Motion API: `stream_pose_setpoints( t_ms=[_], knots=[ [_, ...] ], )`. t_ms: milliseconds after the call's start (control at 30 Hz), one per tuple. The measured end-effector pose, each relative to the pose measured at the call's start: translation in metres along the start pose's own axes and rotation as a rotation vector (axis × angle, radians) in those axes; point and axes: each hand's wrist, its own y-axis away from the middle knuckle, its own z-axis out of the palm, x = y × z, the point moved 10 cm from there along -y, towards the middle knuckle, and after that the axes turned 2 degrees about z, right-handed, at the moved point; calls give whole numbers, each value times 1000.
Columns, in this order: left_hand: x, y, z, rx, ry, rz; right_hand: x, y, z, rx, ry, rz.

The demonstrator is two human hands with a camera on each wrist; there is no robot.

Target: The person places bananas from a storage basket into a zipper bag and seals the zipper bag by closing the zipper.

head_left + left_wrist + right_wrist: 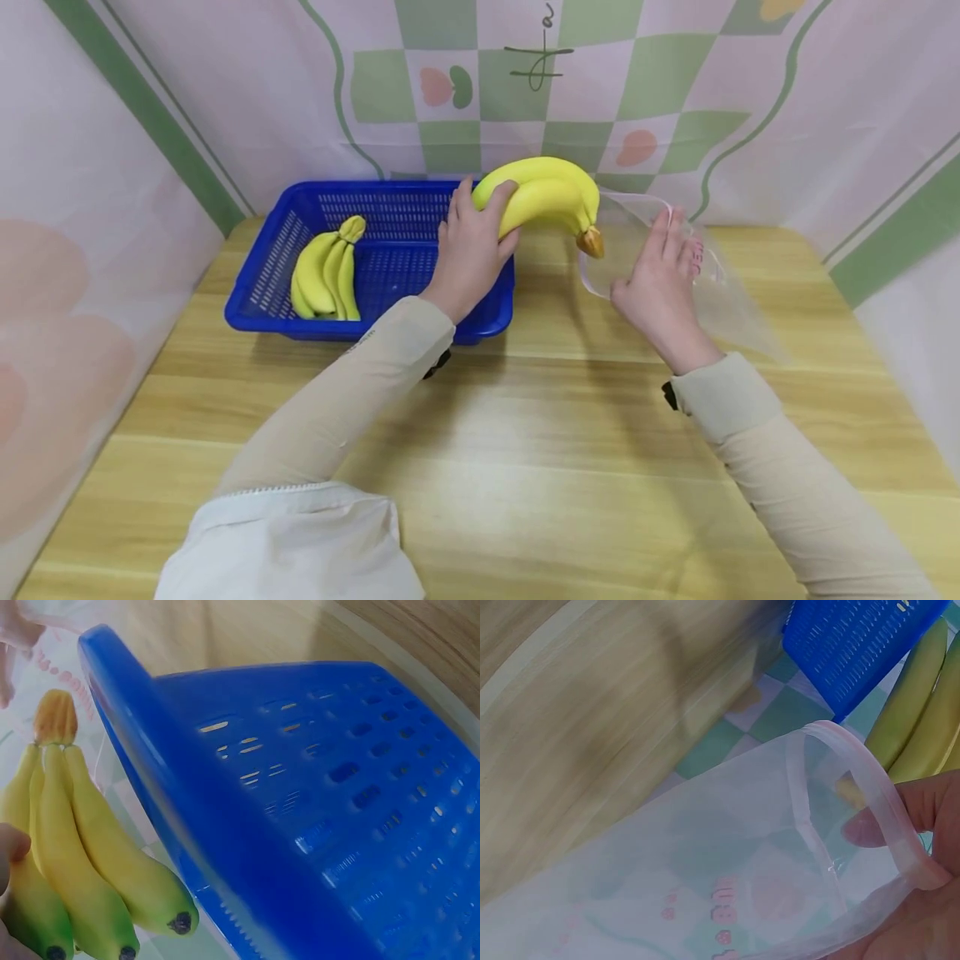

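My left hand (472, 242) grips a bunch of yellow bananas (543, 187) by its tip end, above the right end of the blue basket. The green-tinged tips of the bananas (97, 877) show in the left wrist view. Their brown stem (591, 242) points right, at the mouth of a clear plastic bag (723, 296); I cannot tell whether it is inside. My right hand (660, 283) holds the bag by its pinkish rim, with the thumb (866, 827) at the opening. The mouth gapes toward the bananas, and the bag hangs off to the right.
A blue slotted basket (258, 250) stands at the back left of the wooden table (480, 467). Inside its left part lies a second banana bunch (322, 275). Behind the table hangs a patterned cloth (517, 83) with green checks.
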Motion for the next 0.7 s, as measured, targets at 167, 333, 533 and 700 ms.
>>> stream_pose_setpoints(
  t_ms=[167,333,533,700],
  knots=[
    [3,-2,7,-45,-2,-9,-1,0,0,-5,-12,8],
    [16,-2,10,-19,-58,51,-3,-1,0,-4,-29,15],
    [30,0,12,33,-100,100,-4,-1,1,-3,-46,18],
    [33,-1,19,0,-99,84,-4,-1,1,-1,-44,14]
  ],
)
